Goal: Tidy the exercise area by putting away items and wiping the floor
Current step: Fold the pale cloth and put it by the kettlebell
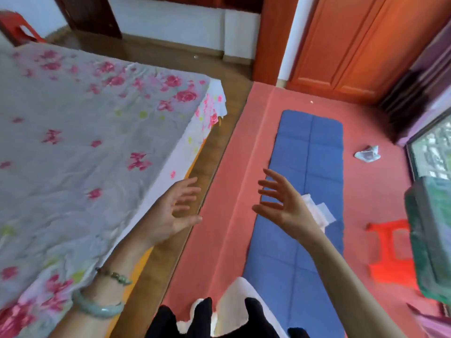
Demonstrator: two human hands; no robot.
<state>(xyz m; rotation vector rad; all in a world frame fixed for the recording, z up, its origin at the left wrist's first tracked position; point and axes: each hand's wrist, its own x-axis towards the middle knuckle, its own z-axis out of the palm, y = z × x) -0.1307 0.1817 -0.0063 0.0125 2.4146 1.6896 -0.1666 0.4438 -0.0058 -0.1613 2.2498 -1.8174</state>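
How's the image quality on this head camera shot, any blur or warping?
Head view: soft and smeary throughout, with both the left hand and right hand slightly blurred; wide-angle bending tilts the orange door and window at the edges; even daylight, no harsh glare on the blue mat.

One blue mat (308,152), two red stools (390,252) (plastic), two cloths (368,154).

Bare floor (227,191) between bed (85,142), mat (307,172)
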